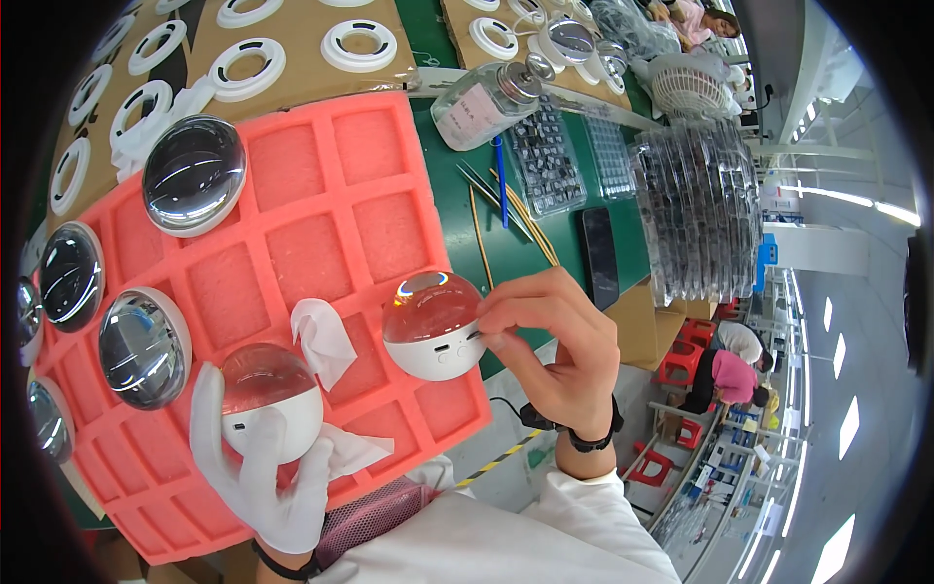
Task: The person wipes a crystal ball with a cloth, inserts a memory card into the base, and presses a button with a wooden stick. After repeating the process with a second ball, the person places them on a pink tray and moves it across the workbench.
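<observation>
Head view: gloved left hand (261, 467) has its grip clamped on a domed white-based unit (268, 399) over the pink foam tray (321, 209). Bare right hand (555, 346) grip pinches a second domed unit (433, 326), just right of the first.

Green surface (457, 209) under cardboard sheets (292, 29), small white fan (693, 83) at its far edge. Grey factory floor (876, 321) at right with bright window reflections, white pillars (812, 78), red stools (681, 365), seated workers (725, 375) well apart.
</observation>
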Action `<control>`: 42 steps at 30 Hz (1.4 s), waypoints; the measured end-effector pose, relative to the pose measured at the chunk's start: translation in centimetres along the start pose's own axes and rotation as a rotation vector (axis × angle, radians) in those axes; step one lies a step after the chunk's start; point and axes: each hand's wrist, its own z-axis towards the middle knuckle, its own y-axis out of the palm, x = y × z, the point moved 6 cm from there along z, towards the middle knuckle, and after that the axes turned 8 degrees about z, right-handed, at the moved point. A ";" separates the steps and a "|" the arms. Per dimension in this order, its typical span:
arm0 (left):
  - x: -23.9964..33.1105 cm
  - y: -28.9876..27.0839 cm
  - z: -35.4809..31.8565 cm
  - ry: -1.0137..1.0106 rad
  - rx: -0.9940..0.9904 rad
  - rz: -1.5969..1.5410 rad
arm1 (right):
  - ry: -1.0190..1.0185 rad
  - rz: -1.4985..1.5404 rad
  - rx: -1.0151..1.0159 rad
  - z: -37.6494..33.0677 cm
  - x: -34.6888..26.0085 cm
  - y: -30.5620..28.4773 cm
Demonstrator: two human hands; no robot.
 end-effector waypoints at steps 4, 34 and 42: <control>0.0 0.3 0.1 -0.003 0.001 -0.008 | -0.028 -0.013 -0.029 -0.1 0.3 0.0; -0.4 0.3 0.0 -0.002 -0.030 0.007 | 0.077 0.083 0.037 -0.8 1.1 0.5; -0.5 0.2 -0.1 0.007 -0.026 0.008 | -0.022 -0.079 0.088 -1.7 0.2 0.9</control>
